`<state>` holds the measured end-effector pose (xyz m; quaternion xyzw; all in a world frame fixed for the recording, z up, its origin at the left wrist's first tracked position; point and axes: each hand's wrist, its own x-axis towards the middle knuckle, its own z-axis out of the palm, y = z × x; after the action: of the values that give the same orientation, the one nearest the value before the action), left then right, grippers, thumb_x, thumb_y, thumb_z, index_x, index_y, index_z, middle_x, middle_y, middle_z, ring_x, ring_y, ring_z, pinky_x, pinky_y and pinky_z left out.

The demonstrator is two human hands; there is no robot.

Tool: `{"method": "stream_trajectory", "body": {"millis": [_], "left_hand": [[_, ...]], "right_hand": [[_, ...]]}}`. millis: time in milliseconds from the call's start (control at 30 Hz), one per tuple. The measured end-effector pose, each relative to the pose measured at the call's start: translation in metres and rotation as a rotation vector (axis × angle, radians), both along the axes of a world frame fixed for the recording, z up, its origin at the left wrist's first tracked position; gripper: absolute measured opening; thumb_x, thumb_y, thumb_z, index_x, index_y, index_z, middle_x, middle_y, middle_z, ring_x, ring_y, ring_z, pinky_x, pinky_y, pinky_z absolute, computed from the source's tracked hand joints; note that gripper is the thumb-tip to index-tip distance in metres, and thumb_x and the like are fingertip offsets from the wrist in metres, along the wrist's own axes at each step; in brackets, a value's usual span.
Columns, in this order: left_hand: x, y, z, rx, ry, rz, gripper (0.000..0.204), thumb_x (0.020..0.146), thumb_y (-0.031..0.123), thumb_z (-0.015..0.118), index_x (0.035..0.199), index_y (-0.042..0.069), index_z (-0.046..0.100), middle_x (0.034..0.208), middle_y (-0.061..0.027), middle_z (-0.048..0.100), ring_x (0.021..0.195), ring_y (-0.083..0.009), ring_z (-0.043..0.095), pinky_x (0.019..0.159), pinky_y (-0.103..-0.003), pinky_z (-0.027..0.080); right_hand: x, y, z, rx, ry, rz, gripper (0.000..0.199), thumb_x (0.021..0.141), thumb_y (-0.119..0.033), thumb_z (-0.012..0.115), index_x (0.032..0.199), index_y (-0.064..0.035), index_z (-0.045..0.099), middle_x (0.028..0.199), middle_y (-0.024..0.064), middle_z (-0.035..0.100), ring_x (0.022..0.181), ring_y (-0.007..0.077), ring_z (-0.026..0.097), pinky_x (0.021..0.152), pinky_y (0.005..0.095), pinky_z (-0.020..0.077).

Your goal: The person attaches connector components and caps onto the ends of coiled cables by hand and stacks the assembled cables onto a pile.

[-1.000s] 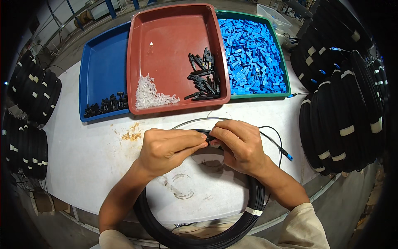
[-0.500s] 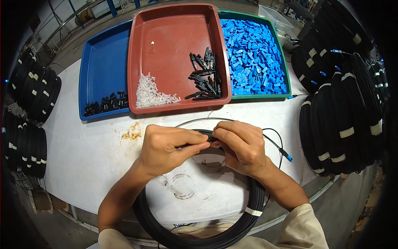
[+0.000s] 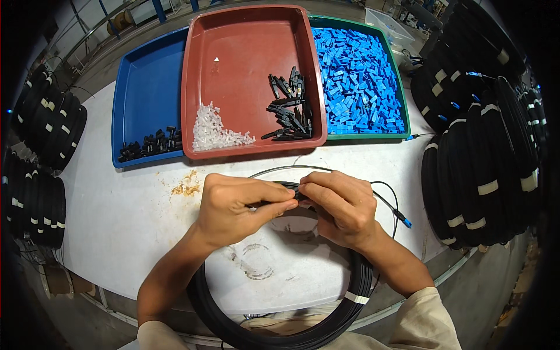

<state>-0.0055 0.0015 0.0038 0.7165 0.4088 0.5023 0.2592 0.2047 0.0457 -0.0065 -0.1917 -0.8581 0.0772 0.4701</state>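
A thick coil of black cable stands tilted at the table's near edge, its lower part close against me. At the top of the coil my left hand is closed, thumb and fingertips pinching the strands. Right beside it, my right hand also grips the coil with bent fingers, the fingertips of both hands almost meeting. What lies exactly under the fingertips is mostly hidden. One loose cable end with a blue connector rests on the table to the right of my right hand. A white band wraps the coil's lower right.
Across the back stand a blue tray with small black parts, a red tray with white pieces and black parts, and a green tray full of blue connectors. Banded black cable coils are stacked left and right.
Both hands keep their grip at the top of the coil; the right hand has shifted very slightly. The whole view has moved a little.
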Motion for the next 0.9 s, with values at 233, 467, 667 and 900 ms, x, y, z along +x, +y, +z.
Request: {"method": "stream_trajectory", "body": {"millis": [233, 467, 667, 900], "left_hand": [[-0.0051, -0.0016, 0.0027, 0.538, 0.457, 0.000, 0.017, 0.075, 0.004, 0.086, 0.090, 0.001, 0.079, 0.086, -0.0121, 0.078, 0.073, -0.0209, 0.077, 0.060, -0.025, 0.061], [-0.0035, -0.0016, 0.0002, 0.050, 0.088, 0.020, 0.014, 0.077, 0.004, 0.086, 0.088, 0.001, 0.079, 0.087, -0.0120, 0.078, 0.071, -0.0189, 0.076, 0.060, -0.024, 0.060], [-0.0037, 0.0005, -0.0050, 0.567, 0.423, 0.004, 0.012, 0.083, 0.002, 0.077, 0.094, 0.003, 0.079, 0.087, -0.0103, 0.079, 0.071, -0.0154, 0.076, 0.046, -0.026, 0.051], [-0.0050, 0.0024, 0.0002, 0.356, 0.264, 0.005, 0.016, 0.076, 0.001, 0.086, 0.090, 0.002, 0.079, 0.087, -0.0138, 0.078, 0.073, -0.0214, 0.078, 0.061, -0.027, 0.061]], "right_hand": [[0.0023, 0.0044, -0.0049, -0.198, -0.054, 0.075, 0.032, 0.063, 0.005, 0.074, 0.094, -0.0018, 0.069, 0.093, 0.0103, 0.070, 0.072, 0.0271, 0.069, 0.060, 0.0375, 0.0548], [-0.0025, -0.0012, 0.0011, -0.073, 0.016, -0.012, 0.030, 0.064, 0.005, 0.073, 0.094, -0.0005, 0.070, 0.094, 0.0119, 0.071, 0.075, 0.0287, 0.070, 0.062, 0.0367, 0.0559], [0.0015, 0.0027, -0.0051, -0.201, -0.041, 0.054, 0.030, 0.064, 0.004, 0.075, 0.093, -0.0010, 0.070, 0.094, 0.0120, 0.071, 0.074, 0.0297, 0.069, 0.062, 0.0389, 0.0556], [-0.0011, 0.0021, -0.0014, -0.138, 0.002, -0.002, 0.029, 0.064, 0.004, 0.075, 0.092, -0.0021, 0.070, 0.092, 0.0094, 0.071, 0.070, 0.0264, 0.067, 0.060, 0.0365, 0.0541]]}}
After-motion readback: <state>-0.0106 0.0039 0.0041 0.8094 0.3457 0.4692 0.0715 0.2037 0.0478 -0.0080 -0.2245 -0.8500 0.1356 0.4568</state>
